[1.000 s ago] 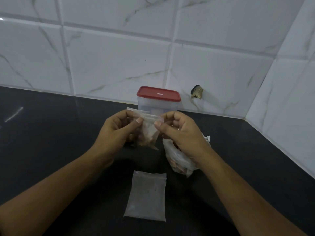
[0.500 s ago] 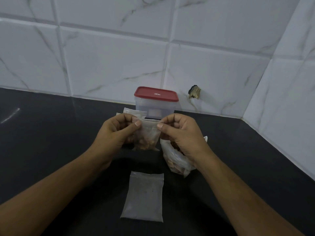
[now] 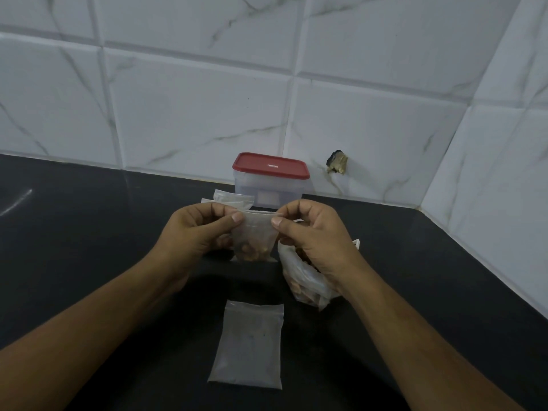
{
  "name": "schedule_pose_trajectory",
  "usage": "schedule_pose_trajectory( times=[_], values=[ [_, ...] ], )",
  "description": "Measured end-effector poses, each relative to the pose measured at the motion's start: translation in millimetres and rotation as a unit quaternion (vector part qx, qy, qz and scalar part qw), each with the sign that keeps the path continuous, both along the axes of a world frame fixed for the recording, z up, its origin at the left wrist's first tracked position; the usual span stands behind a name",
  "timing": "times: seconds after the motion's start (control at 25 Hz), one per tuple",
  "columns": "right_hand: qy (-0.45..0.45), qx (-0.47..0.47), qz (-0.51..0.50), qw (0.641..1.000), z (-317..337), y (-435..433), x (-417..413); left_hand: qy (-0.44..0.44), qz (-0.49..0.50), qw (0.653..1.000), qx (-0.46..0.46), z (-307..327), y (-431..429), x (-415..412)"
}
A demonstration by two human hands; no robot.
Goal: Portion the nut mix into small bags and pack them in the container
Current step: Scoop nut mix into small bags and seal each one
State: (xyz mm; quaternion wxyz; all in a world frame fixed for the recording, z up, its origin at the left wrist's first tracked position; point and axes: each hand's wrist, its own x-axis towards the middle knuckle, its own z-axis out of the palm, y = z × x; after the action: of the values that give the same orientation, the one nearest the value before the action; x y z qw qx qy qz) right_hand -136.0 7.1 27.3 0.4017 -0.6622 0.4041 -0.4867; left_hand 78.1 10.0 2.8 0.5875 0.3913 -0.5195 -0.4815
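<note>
Since the earlier frame the small bag hangs lower and squarer, left hand and right hand fingers pinching its top corners, probably sealing it; nuts settle at the bottom. The lidded container waits behind on the counter.

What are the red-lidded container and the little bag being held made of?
The container looks like clear rigid plastic, see-through under an opaque red lid. The little bag seems to be thin, cloudy plastic film: nuts show through it, and it crinkles.
</note>
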Motion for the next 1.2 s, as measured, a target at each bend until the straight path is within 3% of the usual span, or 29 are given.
schedule_pose_trajectory(
  times=[0.24,0.88,1.2],
  values=[
    [0.003,0.002,0.019,1.0,-1,0,2,-0.063,-0.013,0.998,-0.015,-3,3,-5],
    [0.016,-0.019,0.029,0.999,2,6,6,-0.019,-0.029,0.999,-0.04,0,8,-9],
    [0.048,-0.038,0.023,0.998,0,4,8,-0.085,-0.03,0.993,-0.075,1,11,-13]
  ],
)
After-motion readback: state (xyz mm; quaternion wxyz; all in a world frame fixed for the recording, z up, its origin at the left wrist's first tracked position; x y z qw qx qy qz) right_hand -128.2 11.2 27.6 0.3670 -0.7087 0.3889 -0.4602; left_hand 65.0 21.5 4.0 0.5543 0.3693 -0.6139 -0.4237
